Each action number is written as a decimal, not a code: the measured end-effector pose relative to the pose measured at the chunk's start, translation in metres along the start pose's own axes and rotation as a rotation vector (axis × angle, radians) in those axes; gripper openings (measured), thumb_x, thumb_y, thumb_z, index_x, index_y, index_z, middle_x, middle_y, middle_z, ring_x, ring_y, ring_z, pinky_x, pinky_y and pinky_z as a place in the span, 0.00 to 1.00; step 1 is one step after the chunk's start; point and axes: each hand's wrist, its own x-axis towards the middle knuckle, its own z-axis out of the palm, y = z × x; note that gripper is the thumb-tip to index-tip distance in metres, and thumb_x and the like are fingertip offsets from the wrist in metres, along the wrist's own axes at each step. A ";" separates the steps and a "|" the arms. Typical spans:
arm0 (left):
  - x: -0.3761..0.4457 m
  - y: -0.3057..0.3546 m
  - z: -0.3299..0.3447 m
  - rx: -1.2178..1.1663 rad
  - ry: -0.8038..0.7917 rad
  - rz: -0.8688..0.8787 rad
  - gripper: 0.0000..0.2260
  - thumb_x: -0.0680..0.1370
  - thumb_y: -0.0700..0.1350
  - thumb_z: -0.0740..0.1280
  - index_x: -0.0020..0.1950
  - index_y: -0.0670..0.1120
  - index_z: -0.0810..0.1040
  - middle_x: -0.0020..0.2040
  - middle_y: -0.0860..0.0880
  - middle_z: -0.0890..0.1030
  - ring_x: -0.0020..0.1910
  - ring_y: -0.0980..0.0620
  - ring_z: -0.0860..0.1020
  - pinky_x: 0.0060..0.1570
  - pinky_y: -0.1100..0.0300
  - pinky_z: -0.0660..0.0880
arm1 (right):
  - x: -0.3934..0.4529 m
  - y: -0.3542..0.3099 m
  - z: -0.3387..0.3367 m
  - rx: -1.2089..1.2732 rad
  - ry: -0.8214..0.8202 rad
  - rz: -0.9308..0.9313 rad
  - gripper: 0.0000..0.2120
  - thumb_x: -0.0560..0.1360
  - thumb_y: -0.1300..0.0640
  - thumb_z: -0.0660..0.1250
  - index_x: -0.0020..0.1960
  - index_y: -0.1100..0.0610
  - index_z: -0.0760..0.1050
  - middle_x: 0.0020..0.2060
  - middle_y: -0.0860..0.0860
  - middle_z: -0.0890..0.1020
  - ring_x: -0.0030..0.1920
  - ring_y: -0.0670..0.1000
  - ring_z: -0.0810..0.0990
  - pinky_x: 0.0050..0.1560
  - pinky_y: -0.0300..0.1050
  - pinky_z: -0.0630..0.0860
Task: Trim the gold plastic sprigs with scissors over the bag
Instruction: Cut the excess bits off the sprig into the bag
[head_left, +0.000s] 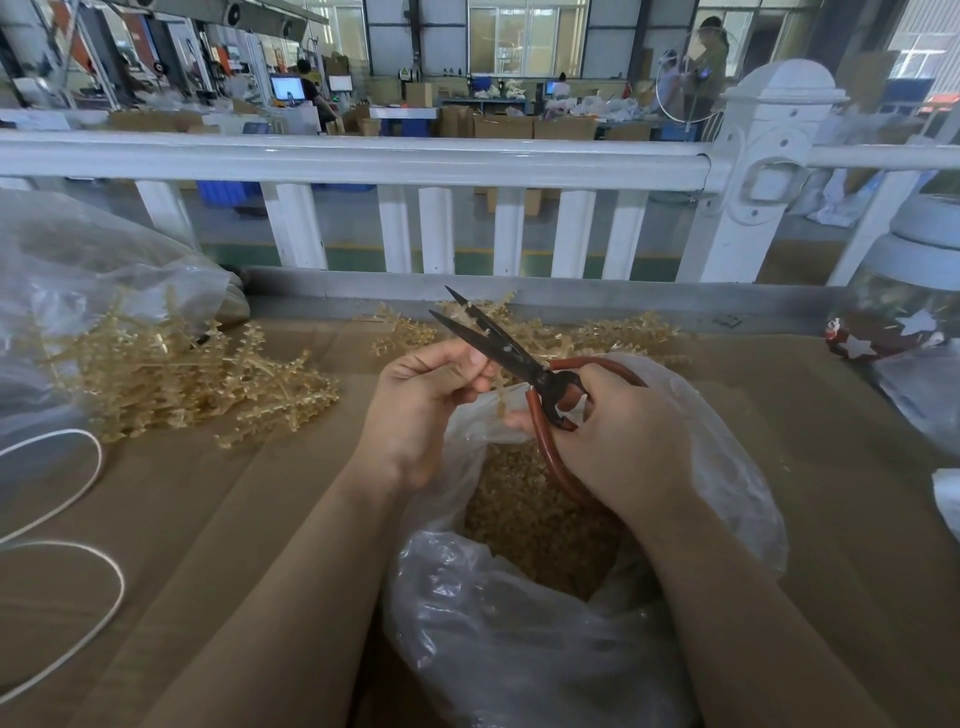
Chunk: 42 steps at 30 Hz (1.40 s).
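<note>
Right hand grips scissors, blades apart; left hand pinches a sprig above the bag.

One wide head-worn camera looks forward and down from close above the left hand and right hand, taking in the tabletop and the white railing beyond them.

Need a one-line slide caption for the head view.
Right hand works open scissors while left hand holds a gold sprig over the bag.
</note>
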 end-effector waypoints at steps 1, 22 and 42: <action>0.000 0.000 0.000 0.006 -0.004 0.003 0.04 0.72 0.41 0.69 0.41 0.42 0.83 0.34 0.47 0.78 0.35 0.53 0.73 0.43 0.60 0.70 | 0.000 0.000 0.000 0.006 0.004 -0.008 0.37 0.67 0.18 0.49 0.46 0.48 0.77 0.35 0.39 0.77 0.34 0.42 0.76 0.38 0.42 0.80; 0.001 -0.003 -0.003 0.013 -0.045 0.038 0.06 0.74 0.40 0.68 0.40 0.43 0.84 0.35 0.48 0.78 0.36 0.53 0.74 0.46 0.58 0.71 | -0.002 -0.002 0.000 0.060 0.070 -0.055 0.35 0.69 0.19 0.46 0.40 0.47 0.74 0.31 0.39 0.73 0.29 0.41 0.72 0.33 0.38 0.76; 0.002 -0.007 0.001 0.021 0.107 -0.049 0.04 0.77 0.37 0.68 0.46 0.41 0.83 0.33 0.49 0.79 0.34 0.55 0.75 0.39 0.64 0.72 | -0.003 0.000 0.003 0.289 0.041 0.081 0.24 0.67 0.25 0.64 0.39 0.46 0.78 0.31 0.38 0.79 0.38 0.39 0.79 0.40 0.30 0.74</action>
